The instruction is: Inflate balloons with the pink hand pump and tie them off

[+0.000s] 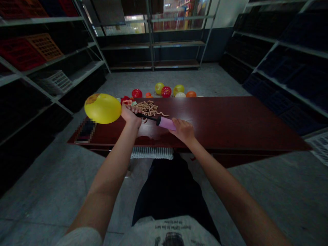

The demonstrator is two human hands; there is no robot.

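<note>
Over the table, the yellow balloon, already swollen, is held by the left hand, the pump by the right hand, round balloons filled beyond, beige strands apparently left limp.

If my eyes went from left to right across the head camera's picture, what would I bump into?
Orange crate → yellow balloon → left hand → pink pump barrel → right hand → white crate at the right edge.
</note>
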